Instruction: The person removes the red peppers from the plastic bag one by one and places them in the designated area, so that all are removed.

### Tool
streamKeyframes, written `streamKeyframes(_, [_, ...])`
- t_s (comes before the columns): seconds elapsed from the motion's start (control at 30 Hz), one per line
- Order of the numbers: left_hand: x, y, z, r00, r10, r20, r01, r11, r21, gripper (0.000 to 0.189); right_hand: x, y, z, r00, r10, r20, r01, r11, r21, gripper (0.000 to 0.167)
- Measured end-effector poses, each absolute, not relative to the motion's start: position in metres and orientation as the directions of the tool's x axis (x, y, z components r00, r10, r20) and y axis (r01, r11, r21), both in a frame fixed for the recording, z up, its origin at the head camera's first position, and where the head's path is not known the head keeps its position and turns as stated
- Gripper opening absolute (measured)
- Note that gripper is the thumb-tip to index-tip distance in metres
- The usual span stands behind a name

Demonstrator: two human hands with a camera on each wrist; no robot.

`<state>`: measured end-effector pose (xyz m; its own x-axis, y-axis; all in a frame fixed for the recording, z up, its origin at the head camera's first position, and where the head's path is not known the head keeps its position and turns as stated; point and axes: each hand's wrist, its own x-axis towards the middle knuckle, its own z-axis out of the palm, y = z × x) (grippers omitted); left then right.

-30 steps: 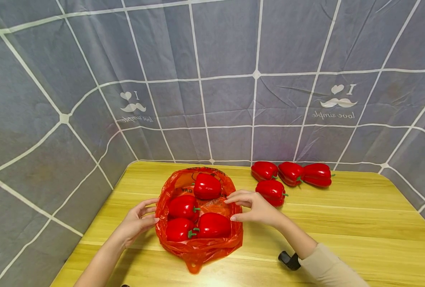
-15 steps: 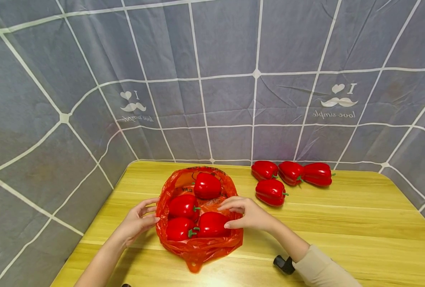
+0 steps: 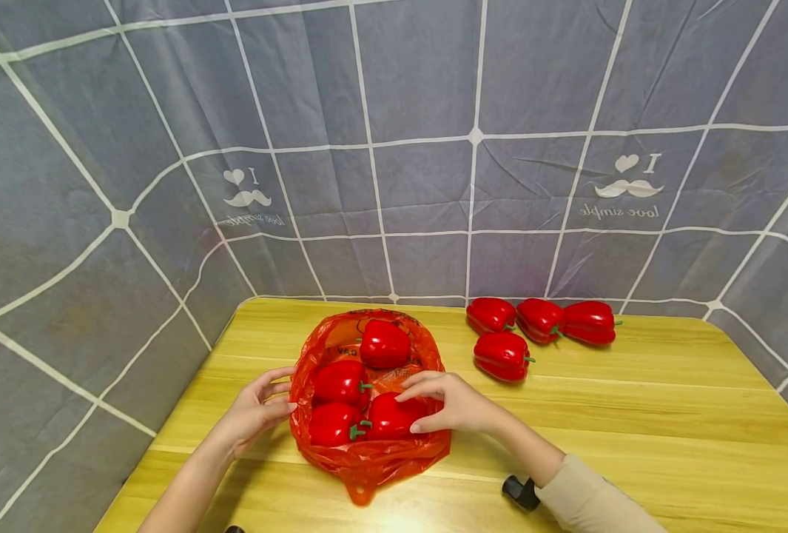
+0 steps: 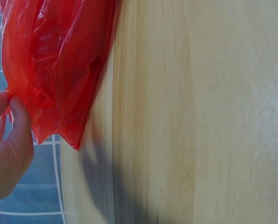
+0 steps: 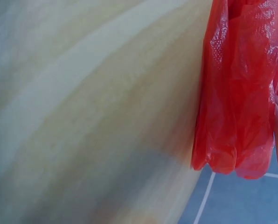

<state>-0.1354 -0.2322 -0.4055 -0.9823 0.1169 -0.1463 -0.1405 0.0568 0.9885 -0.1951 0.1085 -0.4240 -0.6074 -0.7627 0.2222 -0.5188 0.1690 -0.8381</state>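
An open red plastic bag (image 3: 327,463) sits on the table with several red bell peppers inside. My left hand (image 3: 257,413) is at its left rim; in the left wrist view the thumb (image 4: 20,114) and a finger pinch the bag's edge. My right hand (image 3: 456,403) reaches over the right rim, thumb and fingers spread apart over the front right bell pepper (image 3: 387,418), which it partly covers. The other peppers in the bag are a back one (image 3: 385,344), a left one (image 3: 340,383) and a front left one (image 3: 334,424).
Several more bell peppers lie at the back right of the wooden table (image 3: 633,414), the nearest pepper (image 3: 502,357) just right of the bag. A black object (image 3: 520,492) is beside the right sleeve (image 3: 587,496). A grey checked cloth (image 3: 420,185) hangs behind.
My right hand has moved left and slightly toward me, from the bag's right rim to over the front right bell pepper. The left hand and the bag have hardly moved.
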Motion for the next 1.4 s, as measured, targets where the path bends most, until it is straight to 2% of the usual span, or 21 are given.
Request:
streamKeyframes(0.17, [-0.1351, -0.2324, -0.4059, -0.982, 0.123, -0.143, -0.138, 0.055, 0.989, 0.062, -0.1948, 0.1068, -0.4280, -0.601, -0.769, 0.217, -0.555, 0.207, -0.806, 0.038])
streamKeyframes(0.6, [-0.1346, -0.2338, -0.4073, -0.982, 0.130, -0.138, -0.133, 0.044, 0.990, 0.062, -0.1944, 0.1046, -0.4275, -0.592, -0.793, 0.147, -0.513, 0.229, -0.828, 0.042])
streamKeyframes(1.4, [-0.1360, -0.2330, -0.4063, -0.981, 0.118, -0.155, -0.150, 0.049, 0.987, 0.063, -0.1947, 0.1041, -0.4226, -0.600, -0.778, 0.186, -0.555, 0.237, -0.797, 0.041])
